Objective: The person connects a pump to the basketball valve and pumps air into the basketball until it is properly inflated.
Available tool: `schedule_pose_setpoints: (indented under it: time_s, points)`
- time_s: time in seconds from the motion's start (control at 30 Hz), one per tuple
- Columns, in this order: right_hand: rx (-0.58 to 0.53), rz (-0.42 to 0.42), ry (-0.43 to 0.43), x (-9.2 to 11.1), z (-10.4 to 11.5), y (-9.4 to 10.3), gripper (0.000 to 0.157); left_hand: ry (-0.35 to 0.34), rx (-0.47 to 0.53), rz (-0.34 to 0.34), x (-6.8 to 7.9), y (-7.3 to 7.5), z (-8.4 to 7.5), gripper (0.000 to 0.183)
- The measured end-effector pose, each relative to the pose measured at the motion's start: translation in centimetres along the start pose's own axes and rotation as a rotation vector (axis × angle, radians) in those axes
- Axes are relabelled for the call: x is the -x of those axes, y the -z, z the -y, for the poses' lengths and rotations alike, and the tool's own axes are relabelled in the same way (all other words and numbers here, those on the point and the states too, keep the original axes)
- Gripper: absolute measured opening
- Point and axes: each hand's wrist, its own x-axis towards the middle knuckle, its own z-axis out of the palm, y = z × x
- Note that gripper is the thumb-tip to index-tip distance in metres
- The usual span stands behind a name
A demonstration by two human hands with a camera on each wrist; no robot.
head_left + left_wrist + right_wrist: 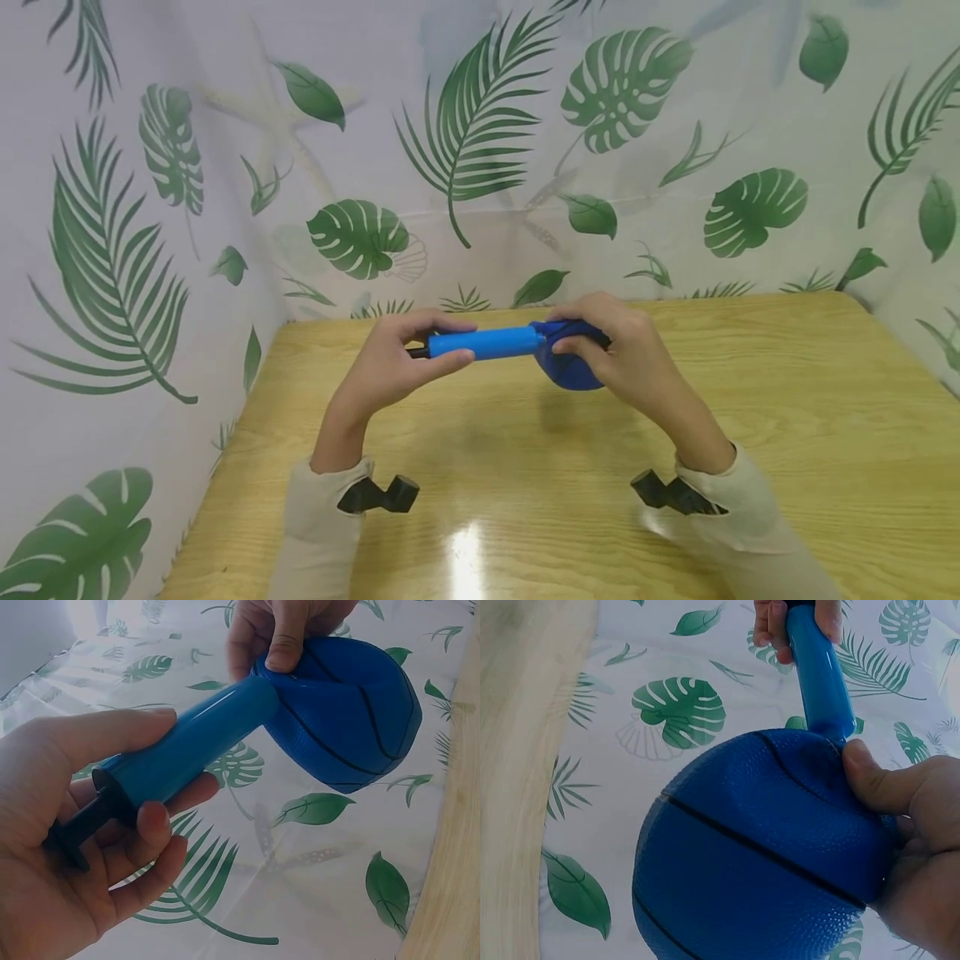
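A light-blue hand pump (487, 342) with a black handle (79, 825) lies across my left hand (397, 354), whose thumb and fingers grip its barrel near the handle end. The pump's far end meets a dark-blue ball (742, 847) with black lines, partly deflated and dented. My right hand (618, 346) pinches the ball beside that joint, thumb on the near side. In the right wrist view the thumb (877, 780) presses close to the pump's tip. Whether a needle sits in the ball is hard to make out. Both hands hold these things above the table.
Below is a wooden table (495, 467) with a bright reflection near its front. White cloth (480, 267) printed with green leaves hangs behind and at both sides. Black wrist devices (378, 495) are worn on both sleeves.
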Motion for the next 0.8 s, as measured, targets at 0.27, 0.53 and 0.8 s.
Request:
schedule_pose_setpoints:
  time_s: [0.27, 0.53, 0.8]
  points:
    - [0.035, 0.099, -0.002, -0.1, -0.8, 0.9, 0.031, -0.030, 0.002, 0.007, -0.3, -0.7, 0.0, 0.033]
    - [0.064, 0.152, -0.017, 0.0, -1.5, 1.1, 0.030, -0.003, -0.014, 0.120, -0.7, -1.9, 0.4, 0.027]
    - [0.098, 0.118, -0.011, 0.0, -2.9, 0.5, 0.026, 0.116, -0.048, 0.327, -1.4, -4.5, 0.7, 0.036]
